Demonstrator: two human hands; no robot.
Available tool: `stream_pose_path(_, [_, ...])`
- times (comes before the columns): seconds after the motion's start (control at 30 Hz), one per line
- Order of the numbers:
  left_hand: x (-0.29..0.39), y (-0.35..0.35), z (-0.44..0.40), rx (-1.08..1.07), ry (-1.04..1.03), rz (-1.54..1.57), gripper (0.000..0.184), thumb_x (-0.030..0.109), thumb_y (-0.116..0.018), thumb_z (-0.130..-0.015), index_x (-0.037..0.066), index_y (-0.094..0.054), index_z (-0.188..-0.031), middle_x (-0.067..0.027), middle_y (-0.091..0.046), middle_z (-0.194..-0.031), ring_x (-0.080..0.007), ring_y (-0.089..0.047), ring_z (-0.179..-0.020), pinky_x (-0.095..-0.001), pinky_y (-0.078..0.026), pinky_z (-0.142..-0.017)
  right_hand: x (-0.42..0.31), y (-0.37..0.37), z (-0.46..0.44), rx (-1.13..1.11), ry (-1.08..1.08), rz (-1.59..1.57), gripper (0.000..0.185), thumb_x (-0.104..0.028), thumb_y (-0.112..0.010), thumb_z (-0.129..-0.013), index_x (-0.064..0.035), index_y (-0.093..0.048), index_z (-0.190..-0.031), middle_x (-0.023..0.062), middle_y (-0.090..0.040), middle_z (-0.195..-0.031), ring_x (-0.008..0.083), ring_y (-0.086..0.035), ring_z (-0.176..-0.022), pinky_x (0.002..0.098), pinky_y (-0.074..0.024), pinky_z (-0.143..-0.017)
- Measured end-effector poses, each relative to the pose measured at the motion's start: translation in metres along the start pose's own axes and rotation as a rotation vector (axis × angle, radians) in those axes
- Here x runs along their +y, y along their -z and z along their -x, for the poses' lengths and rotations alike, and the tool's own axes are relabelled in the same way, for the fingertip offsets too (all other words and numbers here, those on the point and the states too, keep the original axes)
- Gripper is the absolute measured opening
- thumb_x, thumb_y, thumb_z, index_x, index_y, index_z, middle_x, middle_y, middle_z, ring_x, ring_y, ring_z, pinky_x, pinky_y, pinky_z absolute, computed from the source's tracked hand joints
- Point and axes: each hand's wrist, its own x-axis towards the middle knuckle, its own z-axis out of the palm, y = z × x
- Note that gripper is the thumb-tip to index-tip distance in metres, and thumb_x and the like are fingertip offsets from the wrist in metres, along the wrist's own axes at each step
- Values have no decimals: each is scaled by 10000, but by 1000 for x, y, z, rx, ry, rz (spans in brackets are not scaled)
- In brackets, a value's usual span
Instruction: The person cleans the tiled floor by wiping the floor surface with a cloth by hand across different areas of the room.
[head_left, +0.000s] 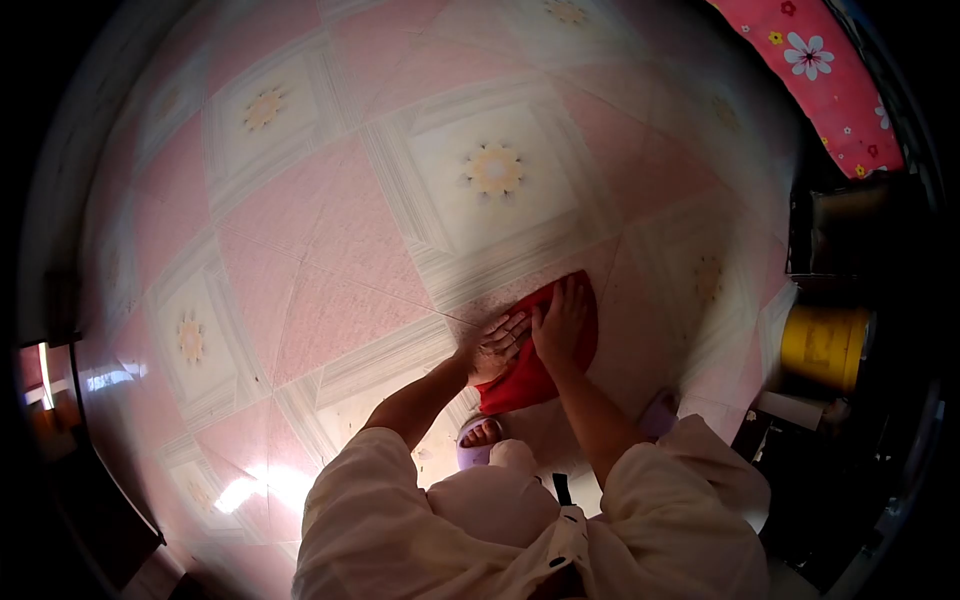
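Observation:
A red cloth (528, 384) lies spread on the tiled floor just in front of my feet, its edges somewhat bunched. My left hand (497, 347) rests flat at the cloth's left side, fingers stretched toward the upper right. On the middle of the cloth lies my right hand (561, 325), palm down with its fingers extended. The two hands are close together, the right thumb near the left fingertips. Both palms are hidden from view, and so is the cloth under them.
Pink and cream floor tiles (330, 250) with flower patterns surround the cloth. To the right stand a yellow bucket (822, 347) and dark boxes. A pink flowered fabric (815, 70) hangs at the upper right. A purple slipper (473, 455) is on one foot.

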Motion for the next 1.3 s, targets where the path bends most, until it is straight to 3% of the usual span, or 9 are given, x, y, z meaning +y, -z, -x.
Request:
stream_pose_path(0.1, [34, -4, -8, -12, 184, 99, 610, 336, -497, -953, -1, -451, -1460, -193, -306, -1603, -304, -187, -1528, -469, -101, -1254, 6, 11, -10, -65, 105, 26, 671, -292, -664, -921, 6, -398, -1460, 220, -286, -1589, 453, -282, -1449, 581, -256, -1173])
stream_pose_path(0.37, [58, -17, -20, -10, 302, 150, 621, 297, -465, -957, -42, -403, -1475, -277, -292, -1580, -398, -226, -1501, -510, -160, -1229, 19, 14, -22, -172, 311, 37, 691, -317, -660, -927, -43, -384, -1497, 167, -225, -1633, 384, -226, -1495, 590, -188, -1203])
stream_pose_path(0.47, [63, -10, -21, 145, 410, 213, 644, 291, -536, -918, -62, -425, -1445, -337, -347, -1519, -470, -290, -1456, -534, -210, -1212, 16, 9, -27, -169, 335, 38, 718, -362, -669, -911, -93, -382, -1512, 146, -234, -1634, 385, -225, -1497, 602, -186, -1198])
stream_pose_path(0.63, [71, -14, -17, 151, 541, 208, 715, 292, -565, -905, -69, -351, -1484, -333, -295, -1548, -460, -241, -1479, -528, -194, -1217, 3, 9, -37, -123, 455, -14, 744, -415, -682, -883, -123, -403, -1508, 133, -267, -1626, 379, -231, -1498, 603, -180, -1199])
stream_pose_path(0.7, [73, -14, -14, 88, 669, 187, 726, 375, -573, -916, -69, -395, -1463, -293, -280, -1577, -410, -222, -1503, -506, -205, -1217, 6, 9, -39, -136, 504, -26, 786, -450, -696, -864, -126, -396, -1514, 128, -256, -1634, 374, -205, -1511, 601, -162, -1205])
stream_pose_path(0.83, [74, -17, -11, 48, 658, 169, 768, 395, -590, -919, -83, -362, -1474, -296, -221, -1599, -408, -163, -1519, -505, -165, -1227, 12, 6, -54, -114, 579, -107, 802, -475, -727, -799, -117, -460, -1465, 119, -292, -1620, 347, -216, -1511, 609, -126, -1211])
stream_pose_path(1.0, [83, -14, -32, -41, 750, 182, 810, 337, -572, -912, -139, -258, -1488, -341, -124, -1602, -453, -64, -1520, -519, -90, -1239, 27, -7, -65, -8, 644, -255, 763, -505, -731, -776, -130, -540, -1413, 80, -339, -1606, 310, -209, -1520, 633, -95, -1209])
stream_pose_path(1.13, [89, -19, -56, -112, 799, 71, 807, 387, -534, -948, -127, -249, -1503, -342, -126, -1602, -455, -80, -1518, -506, -82, -1241, 37, -6, -79, 37, 662, -289, 756, -509, -739, -766, -150, -552, -1404, 66, -357, -1597, 306, -213, -1519, 661, -90, -1198])
stream_pose_path(1.3, [86, -28, -93, -46, 821, 55, 781, 299, -550, -920, -160, -251, -1478, -365, -115, -1592, -473, -55, -1514, -525, -99, -1239, 56, -3, -104, 69, 643, -297, 743, -531, -716, -790, -200, -534, -1431, 40, -381, -1584, 291, -216, -1518, 685, -65, -1188])
